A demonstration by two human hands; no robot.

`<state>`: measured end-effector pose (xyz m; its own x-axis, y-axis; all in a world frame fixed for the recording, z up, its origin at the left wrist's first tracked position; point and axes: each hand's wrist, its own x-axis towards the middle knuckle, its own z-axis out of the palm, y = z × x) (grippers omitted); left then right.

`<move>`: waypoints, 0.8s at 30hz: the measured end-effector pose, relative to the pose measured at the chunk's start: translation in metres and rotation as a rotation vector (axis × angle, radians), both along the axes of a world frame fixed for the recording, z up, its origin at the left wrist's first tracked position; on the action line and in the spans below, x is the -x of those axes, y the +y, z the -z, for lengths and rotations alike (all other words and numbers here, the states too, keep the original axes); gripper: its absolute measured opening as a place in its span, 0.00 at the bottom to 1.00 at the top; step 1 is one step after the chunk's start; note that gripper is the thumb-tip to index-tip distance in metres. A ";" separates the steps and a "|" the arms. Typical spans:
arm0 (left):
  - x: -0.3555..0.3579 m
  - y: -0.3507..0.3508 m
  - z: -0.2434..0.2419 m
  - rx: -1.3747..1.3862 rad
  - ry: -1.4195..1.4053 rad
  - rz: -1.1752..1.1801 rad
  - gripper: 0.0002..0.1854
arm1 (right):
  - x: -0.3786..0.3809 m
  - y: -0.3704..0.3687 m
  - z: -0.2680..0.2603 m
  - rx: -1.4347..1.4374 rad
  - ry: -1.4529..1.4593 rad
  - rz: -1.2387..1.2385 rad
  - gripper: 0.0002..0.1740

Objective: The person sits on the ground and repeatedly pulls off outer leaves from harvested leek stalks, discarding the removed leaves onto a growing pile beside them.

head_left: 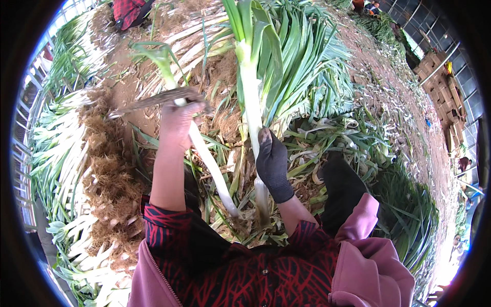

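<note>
My left hand (182,119), without a glove, is closed around a slim leek (210,157) whose white stem slants down to the right and whose green top rises above the fist. A long, flat, brown blade-like tool (147,100) lies across the same fist and points left; blur hides its exact kind. My right hand (271,165), in a dark knit glove with the thumb tip bare, grips a thicker leek (251,96) by its white stem. This leek stands nearly upright, leaves at the top, its lower end near the ground between my legs.
A large heap of leeks (307,65) lies ahead, with leaf scraps (326,134) before it. Rows of leeks with brown roots (111,184) line the left. Cut green leaves (402,215) are piled at right. A person in red plaid (126,13) is at upper left; cardboard boxes (439,92) stand right.
</note>
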<state>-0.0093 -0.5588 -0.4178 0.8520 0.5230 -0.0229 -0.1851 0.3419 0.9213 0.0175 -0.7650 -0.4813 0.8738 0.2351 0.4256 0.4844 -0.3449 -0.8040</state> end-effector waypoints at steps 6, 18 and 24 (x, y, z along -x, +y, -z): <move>-0.005 -0.014 -0.003 0.026 0.025 0.041 0.17 | 0.018 0.015 -0.008 0.110 -0.031 -0.050 0.15; 0.000 -0.012 -0.007 0.077 0.035 -0.019 0.16 | 0.018 0.018 -0.010 0.108 -0.049 -0.305 0.14; 0.005 -0.008 -0.005 0.117 0.012 0.047 0.15 | 0.013 0.019 0.004 -0.073 0.326 -0.487 0.17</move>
<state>-0.0139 -0.5664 -0.4124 0.8747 0.4759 -0.0922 -0.1553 0.4553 0.8767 0.0049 -0.7456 -0.4851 0.7610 0.6223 0.1832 0.2968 -0.0829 -0.9513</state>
